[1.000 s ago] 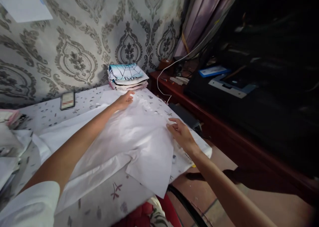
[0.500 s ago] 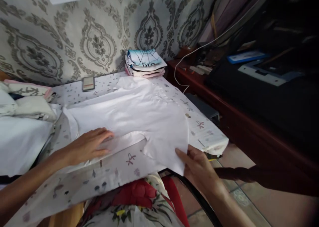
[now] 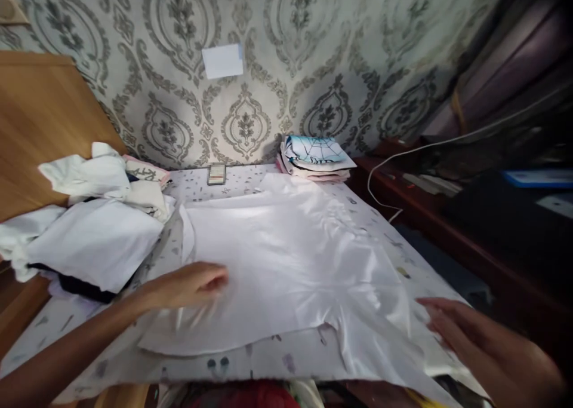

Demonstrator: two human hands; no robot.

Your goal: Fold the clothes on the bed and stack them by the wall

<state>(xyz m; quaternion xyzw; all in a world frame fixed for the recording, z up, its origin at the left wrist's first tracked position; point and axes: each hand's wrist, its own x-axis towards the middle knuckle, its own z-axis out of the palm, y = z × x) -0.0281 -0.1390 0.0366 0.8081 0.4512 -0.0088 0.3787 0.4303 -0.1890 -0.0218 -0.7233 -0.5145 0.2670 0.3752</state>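
Observation:
A white short-sleeved shirt lies spread over the patterned cloth, its near sleeve reaching the front edge at the right. Above its left part is my left hand, with the fingers bent down and smeared by motion. Whether they pinch any fabric is hidden. My right hand is beside the sleeve at the right, fingers stretched out, with no fabric visible in it.
Folded clothes are stacked at the back by the wall. A loose pile of clothes lies at the left. A dark red desk with a white cable borders the right side. Patterned cloth covers the work surface.
The shirt's near side has spread toward me and lies flatter. My right hand has let go of the shirt's edge. My left hand's fingers have curled, and the view has swung left.

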